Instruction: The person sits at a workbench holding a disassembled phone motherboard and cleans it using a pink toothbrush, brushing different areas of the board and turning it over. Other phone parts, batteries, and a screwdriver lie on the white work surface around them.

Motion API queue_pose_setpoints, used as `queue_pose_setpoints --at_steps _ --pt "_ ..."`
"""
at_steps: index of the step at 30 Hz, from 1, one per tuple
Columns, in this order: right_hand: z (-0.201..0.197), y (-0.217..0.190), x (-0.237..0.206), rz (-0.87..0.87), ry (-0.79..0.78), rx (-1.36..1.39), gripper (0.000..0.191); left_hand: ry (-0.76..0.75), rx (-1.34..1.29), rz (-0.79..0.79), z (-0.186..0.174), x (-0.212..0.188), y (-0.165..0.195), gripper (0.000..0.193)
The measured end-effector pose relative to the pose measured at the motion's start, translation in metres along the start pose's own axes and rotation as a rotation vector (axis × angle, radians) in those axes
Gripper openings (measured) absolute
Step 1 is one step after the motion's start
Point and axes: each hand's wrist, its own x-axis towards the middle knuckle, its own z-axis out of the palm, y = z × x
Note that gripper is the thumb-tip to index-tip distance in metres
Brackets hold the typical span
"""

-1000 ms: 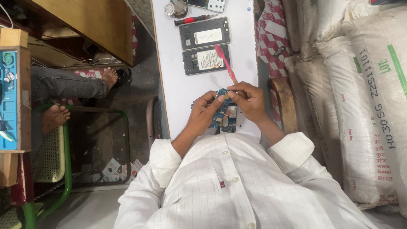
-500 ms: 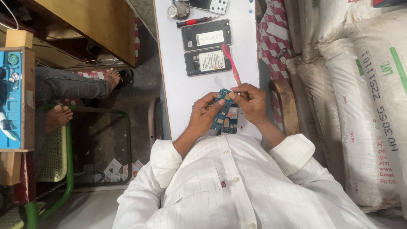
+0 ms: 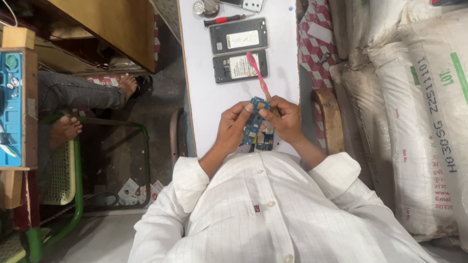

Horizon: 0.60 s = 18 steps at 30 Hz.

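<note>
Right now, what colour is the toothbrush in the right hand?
Pink toothbrush, clearest in the head view.

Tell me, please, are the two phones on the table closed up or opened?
Opened: both phones lie with back covers off, insides and labels showing.

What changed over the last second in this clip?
Little. The right hand tilted the pink toothbrush, its head swinging slightly left over the lower phone. The left hand keeps holding the blue circuit board. Both phones and the screwdriver on the table stayed put.
</note>
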Motion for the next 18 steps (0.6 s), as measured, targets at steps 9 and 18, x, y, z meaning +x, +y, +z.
queue_pose_setpoints --at_steps 9,18 --pt "-0.006 -0.006 0.003 0.081 0.106 0.031 0.014 0.005 0.259 0.15 -0.003 0.0 -0.01 0.033" --pt "-0.005 -0.011 0.005 0.003 0.043 -0.043 0.021 0.041 0.213 0.04 -0.002 0.001 -0.009 0.026"
